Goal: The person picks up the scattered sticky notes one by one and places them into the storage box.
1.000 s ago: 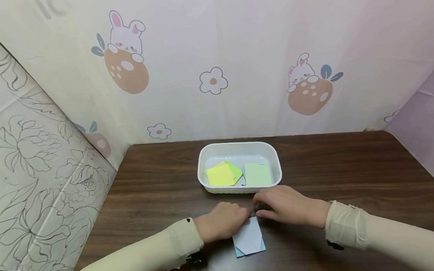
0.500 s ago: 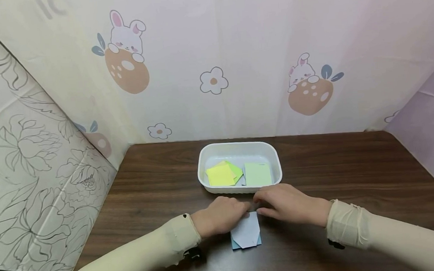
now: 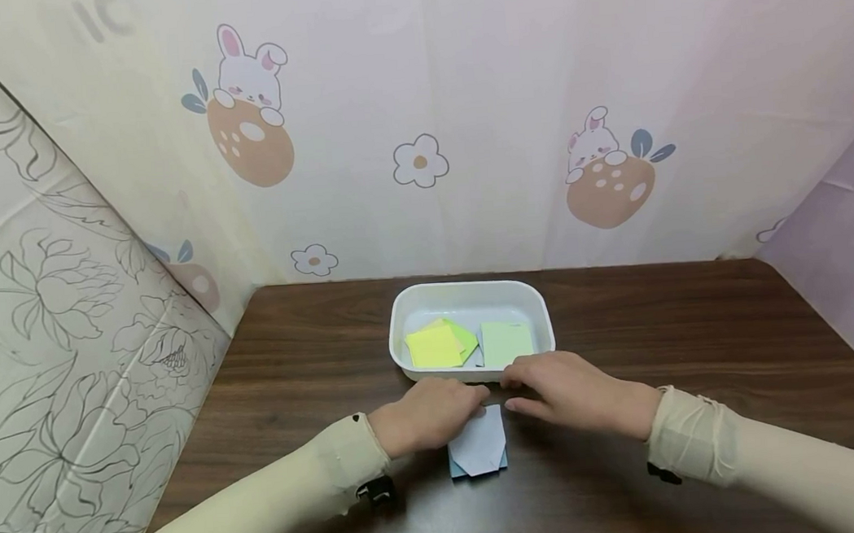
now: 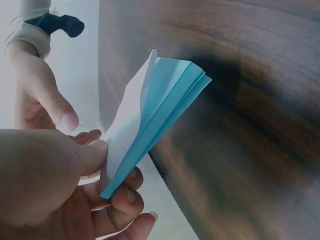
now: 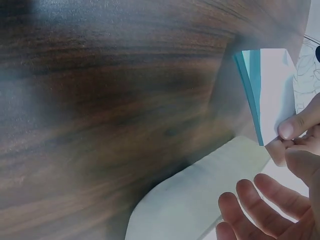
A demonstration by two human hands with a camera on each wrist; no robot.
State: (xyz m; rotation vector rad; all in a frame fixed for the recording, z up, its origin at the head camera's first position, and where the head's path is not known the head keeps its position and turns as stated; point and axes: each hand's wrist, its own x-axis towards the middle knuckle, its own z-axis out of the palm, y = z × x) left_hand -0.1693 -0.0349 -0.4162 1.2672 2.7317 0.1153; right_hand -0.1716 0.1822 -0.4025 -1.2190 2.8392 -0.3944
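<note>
My left hand [image 3: 429, 413] pinches a folded piece of paper [image 3: 478, 443], thumb over its white face and fingers beneath. Pale white shows on its upper side, while light-blue layers fan apart along one edge in the left wrist view. Two corners of the white flap are cut off at a slant by folds, and blue sticks out from under it. Just to the right of the paper is my right hand [image 3: 577, 392], its relaxed fingers [image 5: 272, 207] slightly bent and holding nothing. In the right wrist view they are apart from the paper [image 5: 275, 95].
A white plastic tub [image 3: 465, 286] stands right behind my hands. Inside lie yellow paper squares [image 3: 435, 347], a bright green sheet [image 3: 464, 337] and a pale green stack [image 3: 507, 343]. The dark wooden table [image 3: 314, 347] meets a bunny-print curtain [image 3: 496, 197] at the back.
My left hand has moved the folded paper a little away from me, towards the tub, and turned it slightly. My right hand has shifted slightly the same way.
</note>
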